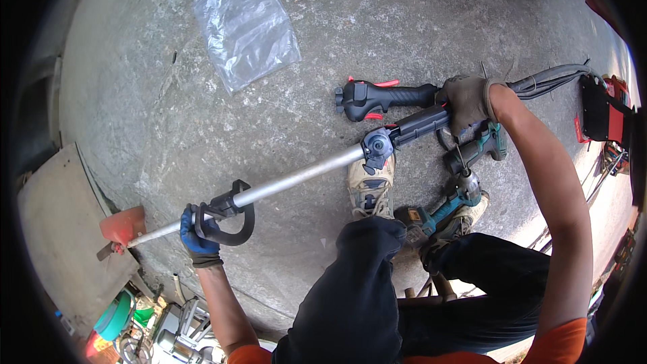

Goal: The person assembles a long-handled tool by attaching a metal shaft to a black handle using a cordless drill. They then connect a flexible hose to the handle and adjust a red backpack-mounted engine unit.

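The brush cutter shaft [296, 178], spanning between the hands above the concrete floor [168, 114], is best kept level with the left hand [199, 237] closed near its loop handle [232, 212] and the right hand [466, 102] clamped on its black grip.

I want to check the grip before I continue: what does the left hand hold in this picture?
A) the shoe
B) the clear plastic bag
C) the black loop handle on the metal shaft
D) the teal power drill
C: the left hand, in a blue glove, is closed around the black loop handle on the metal shaft.
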`<state>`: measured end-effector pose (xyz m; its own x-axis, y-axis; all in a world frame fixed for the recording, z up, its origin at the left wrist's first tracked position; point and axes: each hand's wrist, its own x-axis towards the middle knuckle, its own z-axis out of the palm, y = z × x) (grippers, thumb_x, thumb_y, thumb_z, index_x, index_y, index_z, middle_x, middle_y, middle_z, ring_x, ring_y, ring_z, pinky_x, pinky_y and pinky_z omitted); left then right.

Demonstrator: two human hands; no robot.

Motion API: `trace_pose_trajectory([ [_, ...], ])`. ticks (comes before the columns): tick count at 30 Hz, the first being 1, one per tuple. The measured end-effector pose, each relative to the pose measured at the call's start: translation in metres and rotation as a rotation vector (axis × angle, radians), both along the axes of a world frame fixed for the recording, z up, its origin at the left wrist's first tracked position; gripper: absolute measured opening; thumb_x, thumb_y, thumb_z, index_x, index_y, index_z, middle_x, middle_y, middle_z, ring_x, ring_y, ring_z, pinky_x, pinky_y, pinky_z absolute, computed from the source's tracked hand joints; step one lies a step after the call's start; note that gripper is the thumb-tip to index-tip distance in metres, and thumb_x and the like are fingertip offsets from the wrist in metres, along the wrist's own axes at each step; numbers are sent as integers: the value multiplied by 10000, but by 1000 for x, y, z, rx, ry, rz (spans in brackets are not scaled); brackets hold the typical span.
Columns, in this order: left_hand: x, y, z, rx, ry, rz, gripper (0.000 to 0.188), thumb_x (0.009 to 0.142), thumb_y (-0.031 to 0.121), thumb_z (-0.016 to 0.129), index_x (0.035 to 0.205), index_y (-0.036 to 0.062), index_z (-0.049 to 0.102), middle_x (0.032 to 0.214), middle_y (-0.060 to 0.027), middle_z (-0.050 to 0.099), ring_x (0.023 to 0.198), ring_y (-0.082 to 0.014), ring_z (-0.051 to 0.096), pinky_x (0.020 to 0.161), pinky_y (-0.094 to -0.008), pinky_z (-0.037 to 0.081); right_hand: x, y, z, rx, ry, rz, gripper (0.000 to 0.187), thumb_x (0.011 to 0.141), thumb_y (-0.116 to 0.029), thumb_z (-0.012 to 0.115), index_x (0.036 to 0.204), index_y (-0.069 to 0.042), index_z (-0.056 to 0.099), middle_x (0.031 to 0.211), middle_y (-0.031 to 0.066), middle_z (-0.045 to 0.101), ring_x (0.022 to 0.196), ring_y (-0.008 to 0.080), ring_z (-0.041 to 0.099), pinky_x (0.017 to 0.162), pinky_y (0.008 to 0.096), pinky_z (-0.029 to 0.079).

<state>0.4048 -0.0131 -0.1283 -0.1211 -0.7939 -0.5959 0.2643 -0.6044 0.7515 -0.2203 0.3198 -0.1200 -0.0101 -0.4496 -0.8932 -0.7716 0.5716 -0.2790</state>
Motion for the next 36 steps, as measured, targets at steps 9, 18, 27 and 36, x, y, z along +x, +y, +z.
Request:
trace_pose_trajectory([
  [9,-68,-96,0,27,-121,-408,273,1129,276,572,1240,57,690,1189,-94,758,1043,-213,730,932,-378,600,-4,0,-15,-310,202,-60,462,802,-324,830,1199,-108,737,1095,132,759,1051,348,727,930,475,580],
  [18,-104,-216,-88,34,-163,-469,250,1098,263,581,1136,35,676,1102,-139,763,989,-267,739,925,-413,609,-23,-27,-44,-508,485,-202,430,835,-264,771,1217,-74,723,1191,184,718,1198,384,674,1036,487,533],
  [27,-182,-104,-4,-289,-1072,-357,597,1040,373,730,1483,5,573,1464,-226,579,1225,-288,660,955,-409,557,-27,-9,-69,-596,367,-353,536,859,-287,725,1362,-104,691,1404,174,660,1350,360,610,1149,445,473],
  [36,-426,115,-2,-1067,-1181,-1429,796,929,609,738,1385,-33,624,1370,-216,665,1360,-412,560,1189,-530,389,-18,103,60,-388,317,-338,551,1002,-359,676,1479,-92,606,1283,209,711,1234,378,682,1093,469,526],
])
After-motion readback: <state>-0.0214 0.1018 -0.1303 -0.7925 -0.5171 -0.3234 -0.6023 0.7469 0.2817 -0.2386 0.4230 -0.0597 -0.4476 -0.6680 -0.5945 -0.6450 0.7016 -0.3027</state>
